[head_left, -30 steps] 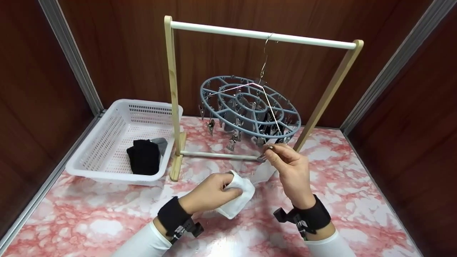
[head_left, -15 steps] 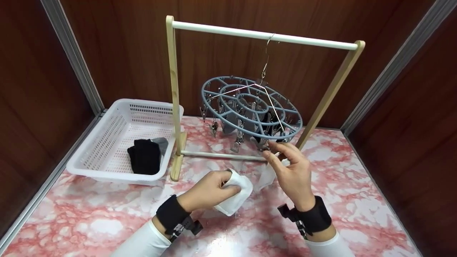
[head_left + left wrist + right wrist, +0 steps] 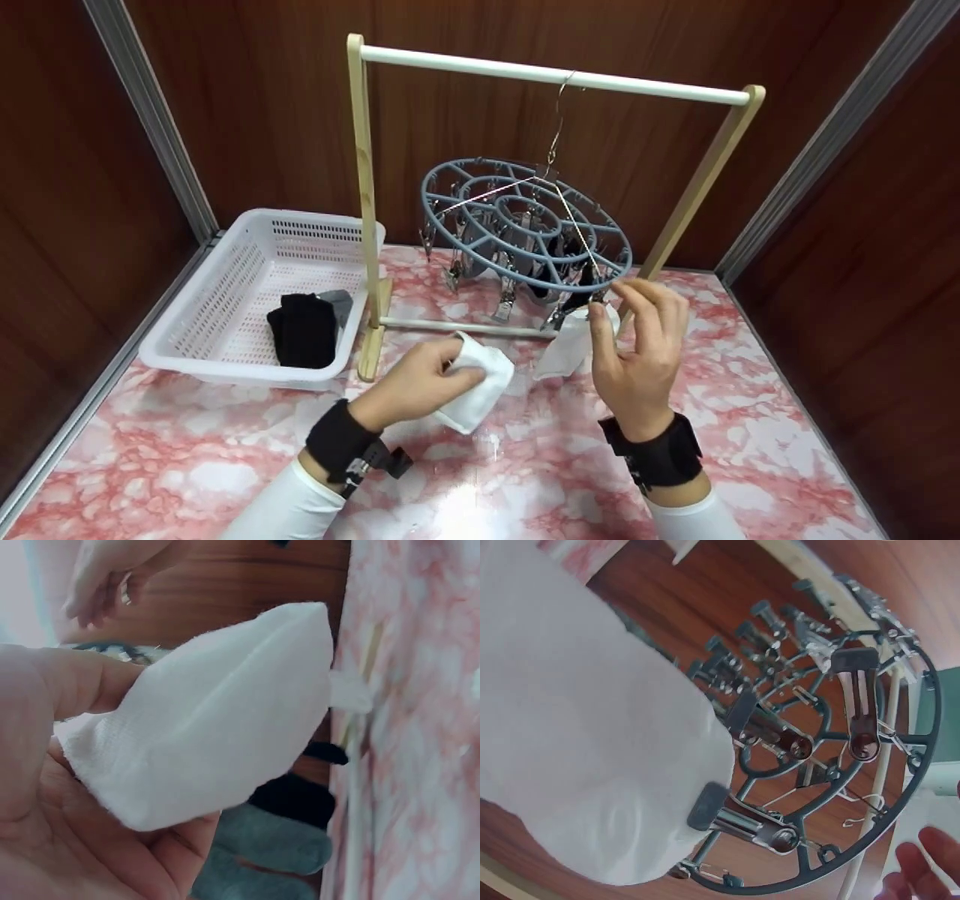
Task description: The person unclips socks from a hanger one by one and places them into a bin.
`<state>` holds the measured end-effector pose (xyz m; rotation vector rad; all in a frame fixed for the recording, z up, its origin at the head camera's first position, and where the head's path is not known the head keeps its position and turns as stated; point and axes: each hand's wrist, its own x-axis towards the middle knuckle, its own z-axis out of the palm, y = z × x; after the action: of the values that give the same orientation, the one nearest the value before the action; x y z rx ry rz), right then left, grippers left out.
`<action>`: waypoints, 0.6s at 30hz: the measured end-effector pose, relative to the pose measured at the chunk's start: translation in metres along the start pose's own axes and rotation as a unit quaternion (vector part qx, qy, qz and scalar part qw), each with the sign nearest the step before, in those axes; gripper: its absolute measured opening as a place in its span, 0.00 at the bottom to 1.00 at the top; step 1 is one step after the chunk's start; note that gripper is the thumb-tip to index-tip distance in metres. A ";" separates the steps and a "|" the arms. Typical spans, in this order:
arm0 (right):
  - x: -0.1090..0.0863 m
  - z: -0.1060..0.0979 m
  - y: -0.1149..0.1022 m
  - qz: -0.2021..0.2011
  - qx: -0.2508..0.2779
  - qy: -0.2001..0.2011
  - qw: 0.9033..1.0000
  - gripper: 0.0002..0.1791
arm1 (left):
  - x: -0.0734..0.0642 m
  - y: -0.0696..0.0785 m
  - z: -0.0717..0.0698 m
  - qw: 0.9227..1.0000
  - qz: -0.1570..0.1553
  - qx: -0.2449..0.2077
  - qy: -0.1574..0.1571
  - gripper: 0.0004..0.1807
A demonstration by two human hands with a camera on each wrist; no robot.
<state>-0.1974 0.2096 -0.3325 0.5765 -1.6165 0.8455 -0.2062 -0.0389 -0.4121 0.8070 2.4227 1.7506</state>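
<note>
A white sock (image 3: 210,720) is pinched between the thumb and fingers of my left hand (image 3: 420,379), low in front of the round blue clip hanger (image 3: 487,261). Another white sock (image 3: 607,727) hangs from a metal clip (image 3: 754,825) on the hanger's rim, as the right wrist view shows. Beside that clip my right hand (image 3: 641,352) is raised, its fingers extended and holding nothing. Its fingertips (image 3: 919,866) appear apart from the clip in the right wrist view. Grey socks (image 3: 277,840) and a black sock (image 3: 300,795) hang farther back on the hanger.
The hanger hooks over the white bar (image 3: 487,67) of a wooden-legged stand (image 3: 364,187). At left, a white plastic basket (image 3: 172,330) holds a folded black cloth item (image 3: 304,330) and something grey. Several bare clips (image 3: 504,304) dangle from the near rim.
My right hand has let go of the clip at the rim and shifted right, its fingers spreading. My left hand, still holding its white sock, has moved slightly left and up.
</note>
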 end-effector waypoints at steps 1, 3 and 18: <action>-0.001 0.000 0.002 0.000 -0.007 -0.001 1.000 0.15 | 0.000 0.001 -0.004 1.000 -0.002 -0.003 0.002 0.10; -0.004 0.001 0.009 0.003 -0.018 -0.012 1.000 0.19 | -0.001 0.003 -0.013 1.000 -0.007 -0.008 0.010 0.11; -0.025 0.002 0.043 0.030 -0.051 -0.091 0.994 0.30 | -0.008 0.000 -0.081 0.990 -0.054 -0.003 0.131 0.18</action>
<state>-0.2255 0.2324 -0.3665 0.5471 -1.8407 0.7674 -0.2257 -0.1134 -0.3845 0.4586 2.5612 1.9273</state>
